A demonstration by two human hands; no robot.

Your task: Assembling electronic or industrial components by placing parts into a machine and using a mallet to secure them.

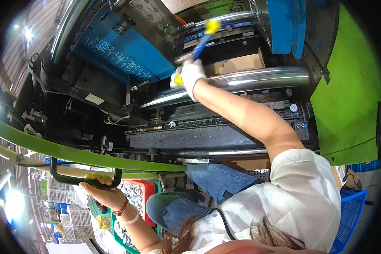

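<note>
My left hand is wrapped around a black handle fixed to the curved green door at the lower left. Inside the machine, my right hand in a white glove reaches past the near polished steel bar. Its fingers are closed on a long blue piece with a yellow end, smeared by motion; its exact kind is not clear. A second yellow patch shows at the glove's left side, and I cannot tell what it belongs to.
A blue mould block stands at the upper left, and another blue block at the upper right. Brown cardboard lies behind the near bar. A green panel borders the right. A red bin of grey parts stands below the door.
</note>
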